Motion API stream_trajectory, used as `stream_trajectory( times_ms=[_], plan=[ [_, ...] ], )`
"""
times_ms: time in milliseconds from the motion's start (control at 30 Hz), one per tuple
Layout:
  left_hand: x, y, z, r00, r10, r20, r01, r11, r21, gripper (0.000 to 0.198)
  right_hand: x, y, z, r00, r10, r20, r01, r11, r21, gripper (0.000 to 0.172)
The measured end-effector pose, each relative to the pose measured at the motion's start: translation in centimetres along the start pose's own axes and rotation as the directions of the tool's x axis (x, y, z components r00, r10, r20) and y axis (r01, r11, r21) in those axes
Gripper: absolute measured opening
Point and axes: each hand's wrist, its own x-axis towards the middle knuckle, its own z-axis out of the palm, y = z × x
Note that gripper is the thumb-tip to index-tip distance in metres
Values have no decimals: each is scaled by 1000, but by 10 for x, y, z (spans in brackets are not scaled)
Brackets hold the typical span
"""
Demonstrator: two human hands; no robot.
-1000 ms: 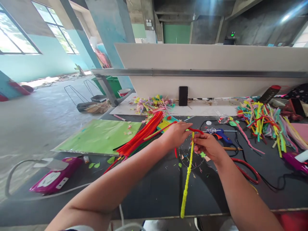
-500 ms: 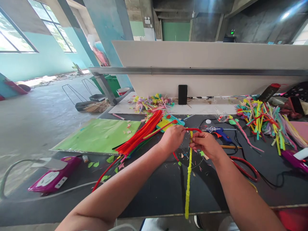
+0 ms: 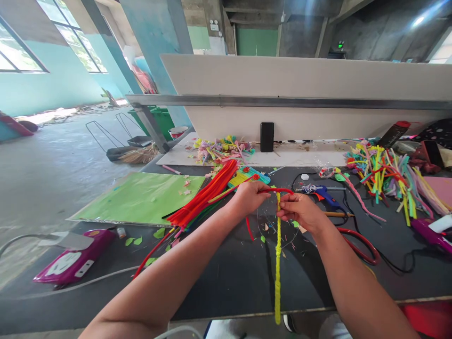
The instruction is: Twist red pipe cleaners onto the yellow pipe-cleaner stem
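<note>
My left hand [image 3: 251,195] is closed on a red pipe cleaner [image 3: 275,190], which stretches across toward my right hand. Below my left hand, a red length [image 3: 249,230] hangs down, apparently the same pipe cleaner. Thumb and fingers of my right hand [image 3: 298,210] pinch a yellow pipe-cleaner stem [image 3: 278,263] near its top, where the red one meets it. The yellow stem looks wrapped and lumpy, and it hangs straight down past the table's front edge. Whether my right fingers also grip the red end is hidden.
Left of my hands lie a bundle of red pipe cleaners [image 3: 208,195] and a green sheet [image 3: 141,197]. A purple power strip [image 3: 76,259] sits at the left. A blue glue gun [image 3: 326,197], a red coil [image 3: 363,247] and mixed pipe cleaners [image 3: 384,174] lie right. A phone [image 3: 267,137] stands behind.
My left hand has moved slightly left, and a longer stretch of red pipe cleaner shows between the hands. The right hand keeps its pinch on the yellow stem. The view has shifted slightly.
</note>
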Motion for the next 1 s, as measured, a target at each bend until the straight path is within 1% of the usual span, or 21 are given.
stream_trajectory(
  times_ms=[133,267,400,567,667,833,933,1000],
  plan=[
    [-2,-2,-5,1000,17,8,-18,999,43,17,-1,-1,-2,1000,1,25,-1,1000,-10,19],
    [-4,-4,-4,999,23,-22,-21,996,89,16,-4,-5,-3,997,2,80,1,1000,-27,20],
    [-4,-5,0,1000,25,-16,-23,998,66,17,-5,-7,-5,994,-53,96,57,997,-45,25],
    [-4,-6,0,1000,15,19,-15,1000,20,17,-2,-5,-8,993,-107,51,111,990,-86,29],
    [-3,-8,-1,999,-4,42,7,998,-57,17,-1,-5,-8,992,-122,23,124,988,-97,30],
    [-2,-9,4,981,-117,154,156,950,-271,20,1,-3,-3,987,-147,-66,141,986,-89,29],
    [-3,-7,7,975,-161,153,202,928,-311,19,2,0,0,979,-164,-124,157,986,-64,26],
    [-3,-7,8,974,-176,142,213,927,-309,18,2,-1,-1,978,-155,-136,153,988,-28,27]
  ],
)
